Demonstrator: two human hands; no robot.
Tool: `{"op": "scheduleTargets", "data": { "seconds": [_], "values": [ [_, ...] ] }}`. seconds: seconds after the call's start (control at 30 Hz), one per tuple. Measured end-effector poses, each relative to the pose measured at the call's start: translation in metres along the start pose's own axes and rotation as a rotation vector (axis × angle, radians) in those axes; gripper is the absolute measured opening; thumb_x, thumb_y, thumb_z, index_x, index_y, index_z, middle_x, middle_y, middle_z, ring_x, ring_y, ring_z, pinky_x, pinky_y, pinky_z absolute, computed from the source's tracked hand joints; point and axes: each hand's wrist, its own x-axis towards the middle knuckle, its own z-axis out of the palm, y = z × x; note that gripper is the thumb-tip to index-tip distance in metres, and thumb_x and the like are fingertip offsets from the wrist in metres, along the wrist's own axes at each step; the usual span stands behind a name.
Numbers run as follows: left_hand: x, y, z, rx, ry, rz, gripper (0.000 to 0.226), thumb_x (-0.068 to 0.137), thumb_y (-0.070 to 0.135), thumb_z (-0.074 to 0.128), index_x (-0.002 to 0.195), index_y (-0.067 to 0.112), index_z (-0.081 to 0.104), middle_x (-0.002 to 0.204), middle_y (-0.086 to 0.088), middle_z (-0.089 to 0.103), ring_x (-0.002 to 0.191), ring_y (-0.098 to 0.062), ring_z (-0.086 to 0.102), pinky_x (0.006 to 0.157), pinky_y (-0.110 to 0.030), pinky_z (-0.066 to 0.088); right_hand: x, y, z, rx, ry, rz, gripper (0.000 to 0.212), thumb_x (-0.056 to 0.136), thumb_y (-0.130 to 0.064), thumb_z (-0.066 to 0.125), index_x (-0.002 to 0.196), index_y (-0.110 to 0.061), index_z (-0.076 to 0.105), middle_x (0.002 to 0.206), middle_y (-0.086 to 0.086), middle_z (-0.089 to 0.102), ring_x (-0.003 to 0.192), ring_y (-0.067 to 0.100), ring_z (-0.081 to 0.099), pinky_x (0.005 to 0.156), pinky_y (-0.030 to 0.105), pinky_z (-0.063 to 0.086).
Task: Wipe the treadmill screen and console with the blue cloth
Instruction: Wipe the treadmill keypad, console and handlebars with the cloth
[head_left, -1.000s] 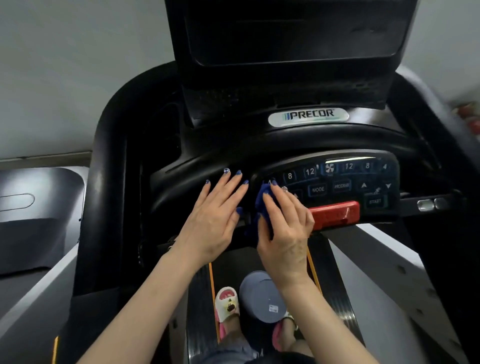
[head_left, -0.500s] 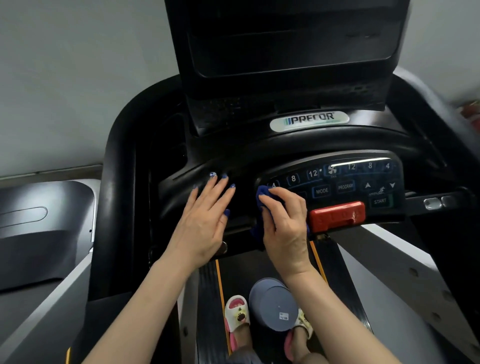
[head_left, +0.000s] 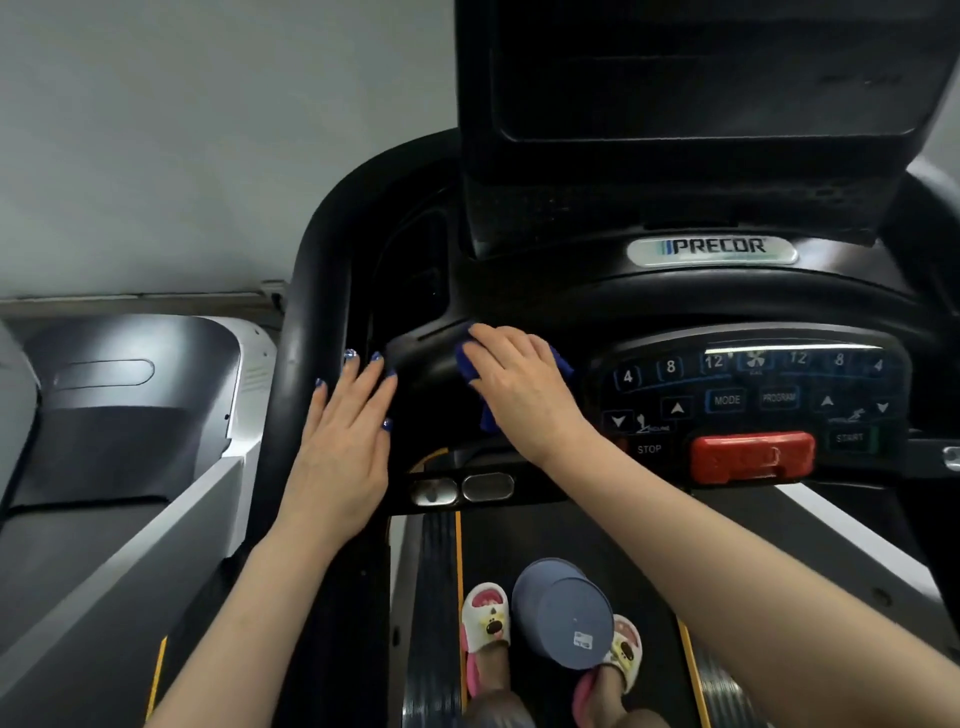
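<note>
Cloth (head_left: 563, 364), blue, soft & light, prob. microfibre: bunches easily, no fixed grip point, best handled by pressing flat under palm w/ edges tucked under the fingers. Lies on the black console (head_left: 441, 353) moulding, left of the keypad (head_left: 753, 384), mostly hidden under the right hand (head_left: 519, 387); blue edges show at fingertips and below the palm. Right hand palm-down, fingers lightly bent over the cloth, pressing it to the surface; whether they pinch it cannot be told. Wrist angled in from lower right. Left hand (head_left: 345, 441) flat, fingers straight & spread, holding nothing, resting on the left console edge beside the handrail (head_left: 306, 322) as a brace. Screen (head_left: 701, 78) above, dark, untouched by either hand. Red stop bar (head_left: 752, 457) sits well right of the cloth.
</note>
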Motion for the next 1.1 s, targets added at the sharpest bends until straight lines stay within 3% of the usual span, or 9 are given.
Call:
{"op": "scheduleTargets", "data": {
  "seconds": [0.07, 0.13, 0.2, 0.33, 0.5, 0.73, 0.87, 1.0, 1.1],
  "values": [
    [-0.002, -0.003, 0.0, -0.013, 0.019, -0.014, 0.056, 0.097, 0.024, 0.028, 0.15, 0.01, 0.041, 0.162, 0.001, 0.028, 0.154, -0.011, 0.007, 0.125, -0.041, 0.006, -0.004, 0.001, 0.004, -0.124, -0.163, -0.002, 0.066, 0.093, -0.033, 0.06, 0.149, -0.007, 0.038, 0.159, 0.011, 0.029, 0.146, 0.028, 0.029, 0.118, 0.051, 0.021],
    [-0.002, -0.005, -0.002, -0.023, 0.034, -0.03, 0.056, 0.097, 0.024, 0.028, 0.15, 0.011, 0.041, 0.162, 0.0, 0.027, 0.154, -0.01, 0.006, 0.125, -0.042, 0.007, -0.008, 0.003, 0.007, -0.177, -0.291, -0.012, 0.075, 0.099, -0.038, 0.045, 0.157, -0.011, 0.007, 0.166, 0.007, 0.0, 0.152, 0.026, 0.002, 0.119, 0.052, -0.003],
    [-0.003, -0.007, -0.004, -0.013, 0.048, -0.034, 0.056, 0.097, 0.025, 0.027, 0.149, 0.01, 0.041, 0.162, -0.001, 0.028, 0.154, -0.012, 0.007, 0.125, -0.044, 0.009, -0.008, 0.004, 0.01, -0.239, -0.326, -0.05, 0.078, 0.1, -0.038, 0.043, 0.154, -0.011, -0.006, 0.165, 0.007, -0.007, 0.152, 0.027, -0.003, 0.117, 0.05, -0.008],
    [-0.01, -0.013, -0.01, -0.009, 0.068, -0.063, 0.057, 0.098, 0.024, 0.026, 0.15, 0.009, 0.041, 0.162, -0.003, 0.029, 0.154, -0.014, 0.008, 0.124, -0.047, 0.012, 0.006, -0.012, 0.028, -0.309, -0.299, -0.266, 0.075, 0.097, -0.031, 0.041, 0.155, -0.009, -0.003, 0.165, 0.01, 0.002, 0.152, 0.029, 0.003, 0.119, 0.052, 0.0],
    [-0.017, -0.022, -0.015, 0.008, 0.037, -0.073, 0.056, 0.099, 0.026, 0.028, 0.152, 0.01, 0.037, 0.163, -0.003, 0.026, 0.154, -0.014, 0.007, 0.124, -0.05, 0.015, 0.034, -0.049, 0.045, -0.283, -0.299, -0.363, 0.077, 0.101, -0.032, 0.044, 0.156, -0.007, -0.005, 0.164, 0.013, -0.01, 0.152, 0.027, -0.007, 0.12, 0.047, -0.005],
    [-0.017, -0.017, -0.015, 0.046, 0.003, -0.046, 0.056, 0.098, 0.025, 0.031, 0.152, 0.01, 0.037, 0.163, -0.003, 0.028, 0.154, -0.015, 0.009, 0.125, -0.047, 0.011, 0.028, -0.022, 0.033, -0.205, -0.264, -0.195, 0.086, 0.095, -0.024, 0.057, 0.153, -0.008, -0.003, 0.164, 0.014, -0.001, 0.152, 0.029, -0.003, 0.119, 0.047, -0.006],
    [-0.01, -0.008, -0.014, 0.04, -0.033, -0.008, 0.056, 0.098, 0.025, 0.032, 0.152, 0.009, 0.037, 0.163, -0.003, 0.026, 0.154, -0.015, 0.007, 0.125, -0.048, 0.01, 0.027, -0.003, 0.021, 0.015, -0.176, 0.084, 0.105, 0.082, -0.007, 0.073, 0.155, -0.01, -0.003, 0.164, 0.013, -0.004, 0.152, 0.026, -0.001, 0.121, 0.048, 0.005],
    [0.009, 0.02, -0.003, 0.028, -0.068, 0.102, 0.053, 0.099, 0.02, 0.037, 0.151, 0.008, 0.038, 0.162, -0.005, 0.028, 0.154, -0.016, 0.007, 0.125, -0.046, 0.008, 0.012, -0.009, -0.024, 0.239, -0.056, 0.178, 0.069, 0.087, 0.002, 0.063, 0.148, 0.0, 0.032, 0.154, 0.02, 0.035, 0.14, 0.033, 0.037, 0.118, 0.044, 0.03],
    [0.02, 0.04, 0.01, -0.017, -0.094, 0.166, 0.059, 0.094, 0.006, 0.054, 0.151, 0.008, 0.038, 0.162, -0.004, 0.026, 0.154, -0.015, 0.004, 0.125, -0.042, 0.003, 0.0, -0.01, -0.061, 0.373, 0.086, 0.239, 0.054, 0.088, 0.001, 0.063, 0.138, -0.003, 0.042, 0.145, 0.017, 0.044, 0.125, 0.033, 0.049, 0.105, 0.041, 0.044]
  ]
}}
